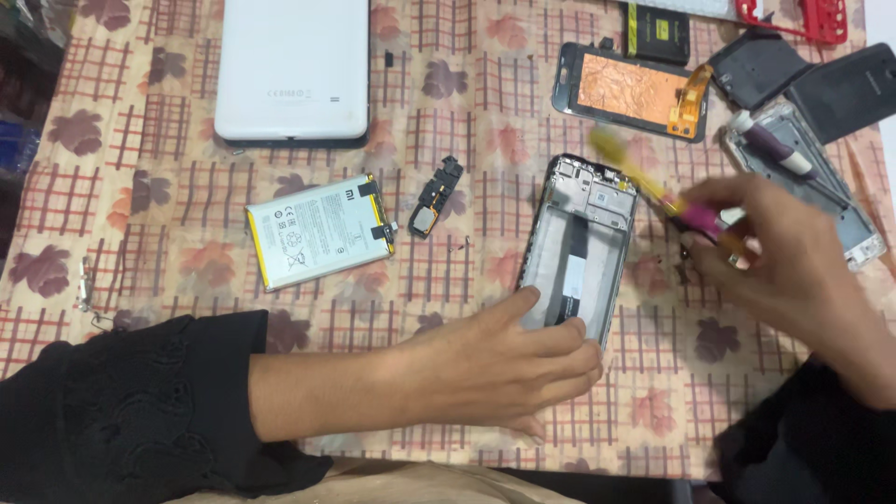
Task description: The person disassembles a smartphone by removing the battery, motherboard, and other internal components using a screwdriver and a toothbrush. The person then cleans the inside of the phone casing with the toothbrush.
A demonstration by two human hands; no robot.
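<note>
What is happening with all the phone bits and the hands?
Phone frame: opened, empty inside, lying flat.
Left hand: pressing on the frame's lower end.
Right hand: gripping a screwdriver, blurred.
Battery: out, lying loose.
Speaker part: out, loose.
White cover: off, face down.
Screen: detached, back side up.

Our left hand (509, 359) lies flat on lower end of gutted phone frame (581, 245), fingers pressing it to checked floral tablecloth (140, 140). Our right hand (779, 252), blurred, grips yellow-and-pink screwdriver (667, 198) just beside frame's upper right corner. Left of frame we see small black speaker module (436, 196), then silver battery (319, 231). White back cover (292, 67) at top; detached screen (633, 91) with orange flex cable above frame.
</note>
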